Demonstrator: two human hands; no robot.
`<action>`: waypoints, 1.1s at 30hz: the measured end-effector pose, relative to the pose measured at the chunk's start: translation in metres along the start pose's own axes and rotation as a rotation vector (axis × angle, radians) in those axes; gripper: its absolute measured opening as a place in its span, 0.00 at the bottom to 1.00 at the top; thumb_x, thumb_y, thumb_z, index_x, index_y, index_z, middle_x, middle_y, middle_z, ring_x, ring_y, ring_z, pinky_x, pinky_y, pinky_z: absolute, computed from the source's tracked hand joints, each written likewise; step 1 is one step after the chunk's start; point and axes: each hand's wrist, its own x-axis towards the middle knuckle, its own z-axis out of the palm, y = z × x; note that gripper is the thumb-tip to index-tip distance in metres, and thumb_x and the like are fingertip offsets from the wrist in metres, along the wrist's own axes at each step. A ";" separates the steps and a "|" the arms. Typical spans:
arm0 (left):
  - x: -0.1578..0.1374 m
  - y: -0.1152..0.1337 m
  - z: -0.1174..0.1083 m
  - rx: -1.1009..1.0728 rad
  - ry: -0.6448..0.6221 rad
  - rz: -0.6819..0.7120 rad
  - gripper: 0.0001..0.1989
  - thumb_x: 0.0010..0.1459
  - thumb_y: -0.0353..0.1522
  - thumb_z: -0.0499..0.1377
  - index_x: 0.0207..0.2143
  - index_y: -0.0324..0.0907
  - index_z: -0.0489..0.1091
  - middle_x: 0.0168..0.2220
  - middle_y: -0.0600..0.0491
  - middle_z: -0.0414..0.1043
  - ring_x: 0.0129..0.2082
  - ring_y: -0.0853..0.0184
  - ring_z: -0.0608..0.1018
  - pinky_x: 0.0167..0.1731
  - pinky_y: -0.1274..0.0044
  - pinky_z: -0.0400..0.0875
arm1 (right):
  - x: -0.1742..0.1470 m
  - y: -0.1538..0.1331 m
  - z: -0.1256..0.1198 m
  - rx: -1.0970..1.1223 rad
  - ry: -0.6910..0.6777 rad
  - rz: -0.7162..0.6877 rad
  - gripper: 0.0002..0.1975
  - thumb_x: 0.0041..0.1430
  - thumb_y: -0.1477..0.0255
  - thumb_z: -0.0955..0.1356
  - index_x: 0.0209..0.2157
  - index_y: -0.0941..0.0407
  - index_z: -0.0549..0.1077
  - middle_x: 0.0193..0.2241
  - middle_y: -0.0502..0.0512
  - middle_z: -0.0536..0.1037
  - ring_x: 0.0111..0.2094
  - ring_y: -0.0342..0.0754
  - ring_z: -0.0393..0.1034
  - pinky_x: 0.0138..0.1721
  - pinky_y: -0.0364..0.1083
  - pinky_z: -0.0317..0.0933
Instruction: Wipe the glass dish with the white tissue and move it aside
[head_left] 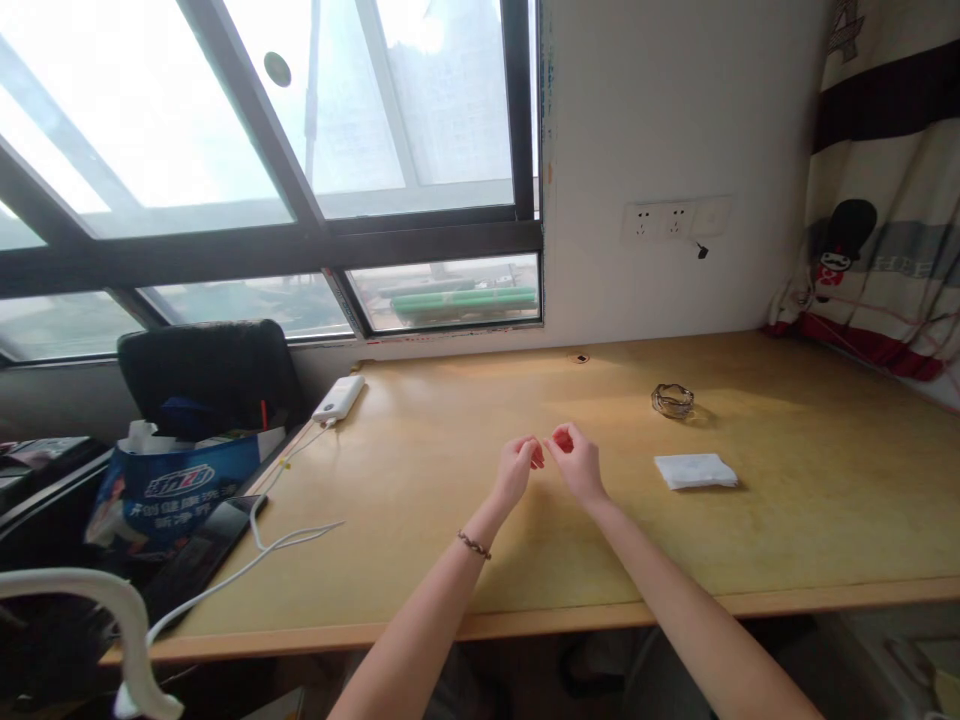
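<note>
Above the middle of the wooden table (420, 560), my left hand (516, 470) and my right hand (576, 464) are close together, fingertips facing each other. Both are closed in a pinch. Whatever lies between the fingers, if anything, is too small to make out. A dark braided band (474, 545) circles my left wrist. To the right of my right hand lies a flat white folded tissue or cloth (696, 471). Farther back stands a round, wavy-rimmed, dark and see-through object (673, 401), perhaps a glass dish or a bracelet; its kind is unclear.
A white power bank (339, 399) with a white cable (270, 548) lies along the table's left edge. Beyond it are a blue printed bag (180, 490) and a black chair (210, 375). A white curved tube (112, 590) is at lower left. Wall sockets (660, 220) and a curtain (877, 220) are behind.
</note>
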 end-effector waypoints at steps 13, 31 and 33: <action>0.006 -0.042 0.007 -0.231 0.100 -0.020 0.20 0.52 0.44 0.53 0.39 0.38 0.68 0.39 0.45 0.72 0.38 0.64 0.74 0.37 0.75 0.68 | -0.007 0.029 0.027 0.177 -0.166 -0.028 0.22 0.56 0.58 0.60 0.48 0.55 0.64 0.48 0.60 0.67 0.47 0.50 0.63 0.46 0.49 0.61; -0.007 -0.033 0.013 -0.216 -0.108 0.026 0.17 0.49 0.41 0.57 0.36 0.38 0.71 0.38 0.45 0.72 0.39 0.59 0.74 0.39 0.70 0.70 | -0.013 0.019 0.015 0.289 -0.537 -0.110 0.23 0.56 0.56 0.59 0.47 0.54 0.68 0.43 0.58 0.72 0.46 0.52 0.65 0.47 0.51 0.59; -0.006 -0.036 0.014 -0.168 -0.067 0.057 0.14 0.53 0.39 0.52 0.35 0.40 0.71 0.35 0.48 0.72 0.38 0.61 0.75 0.39 0.72 0.70 | -0.012 0.020 0.017 0.266 -0.507 -0.090 0.21 0.56 0.58 0.60 0.45 0.54 0.70 0.40 0.57 0.73 0.44 0.51 0.67 0.46 0.50 0.60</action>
